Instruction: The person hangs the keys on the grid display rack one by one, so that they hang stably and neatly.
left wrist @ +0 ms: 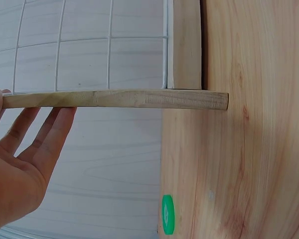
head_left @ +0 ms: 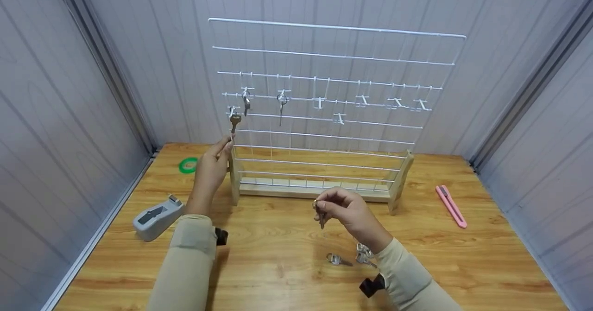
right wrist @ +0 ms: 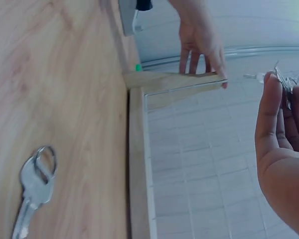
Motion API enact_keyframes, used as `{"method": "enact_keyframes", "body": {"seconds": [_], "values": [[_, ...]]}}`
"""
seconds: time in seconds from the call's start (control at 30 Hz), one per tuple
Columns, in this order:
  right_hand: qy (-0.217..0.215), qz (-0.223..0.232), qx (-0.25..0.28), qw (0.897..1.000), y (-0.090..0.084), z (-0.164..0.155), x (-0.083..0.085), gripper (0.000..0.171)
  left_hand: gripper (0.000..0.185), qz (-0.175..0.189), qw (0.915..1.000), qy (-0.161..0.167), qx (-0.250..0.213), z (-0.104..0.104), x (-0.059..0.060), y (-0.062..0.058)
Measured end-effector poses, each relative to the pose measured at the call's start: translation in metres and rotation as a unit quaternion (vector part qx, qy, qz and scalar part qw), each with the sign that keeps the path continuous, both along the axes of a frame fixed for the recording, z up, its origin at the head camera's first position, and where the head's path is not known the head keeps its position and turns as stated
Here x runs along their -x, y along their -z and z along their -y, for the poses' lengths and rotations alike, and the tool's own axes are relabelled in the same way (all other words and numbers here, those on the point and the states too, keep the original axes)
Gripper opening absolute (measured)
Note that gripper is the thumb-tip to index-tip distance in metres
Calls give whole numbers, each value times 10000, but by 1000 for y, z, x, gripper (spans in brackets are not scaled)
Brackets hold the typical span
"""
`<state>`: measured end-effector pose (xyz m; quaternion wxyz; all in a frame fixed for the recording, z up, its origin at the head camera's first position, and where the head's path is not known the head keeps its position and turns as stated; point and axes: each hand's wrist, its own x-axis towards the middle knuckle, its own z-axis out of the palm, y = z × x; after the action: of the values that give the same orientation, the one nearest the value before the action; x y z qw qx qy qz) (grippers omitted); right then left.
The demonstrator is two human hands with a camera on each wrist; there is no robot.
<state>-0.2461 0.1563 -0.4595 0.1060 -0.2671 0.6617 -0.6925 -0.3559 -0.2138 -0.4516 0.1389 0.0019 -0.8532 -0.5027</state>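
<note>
My right hand (head_left: 350, 211) pinches a key on a ring (head_left: 321, 213) between thumb and fingers, in front of the rack and above the table. In the right wrist view the fingers partly cover that key (right wrist: 285, 89). My left hand (head_left: 214, 165) holds the upper end of the left wooden post (left wrist: 114, 99) of a white wire rack (head_left: 324, 151), fingers along its outer side and fingertips over its end. Just above those fingertips a brass-coloured key (head_left: 235, 121) hangs from a hook. Two more keys, one silver (head_left: 247, 101) and one seen edge-on (head_left: 280, 111), hang to its right.
Several bare hooks (head_left: 363, 100) line the rack's right half. Loose keys (head_left: 338, 259) lie on the wooden table (head_left: 268, 274) near my right wrist. A grey tape dispenser (head_left: 157, 218) and a green tape roll (head_left: 187, 165) sit left; a pink box cutter (head_left: 451, 206) lies right.
</note>
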Motion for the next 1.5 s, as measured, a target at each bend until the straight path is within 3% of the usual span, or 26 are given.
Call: {"method": "enact_keyframes", "body": {"seconds": [0.6,1.0,1.27,1.5], "values": [[776,47,251,9967,-59,15,4,18,52,-13,9999,-23,99,3,-1,2],[1142,-534,546,9905,-107,23,16,11,52,-32,10000,20,-12,4,-1,1],[1924,-715,229,9784,-134,27,33,15,50,28,9999,46,-152,3,-1,0],[2193,-1009,-13,9704,-152,32,43,17,49,166,9993,116,-310,0,0,-2]]}}
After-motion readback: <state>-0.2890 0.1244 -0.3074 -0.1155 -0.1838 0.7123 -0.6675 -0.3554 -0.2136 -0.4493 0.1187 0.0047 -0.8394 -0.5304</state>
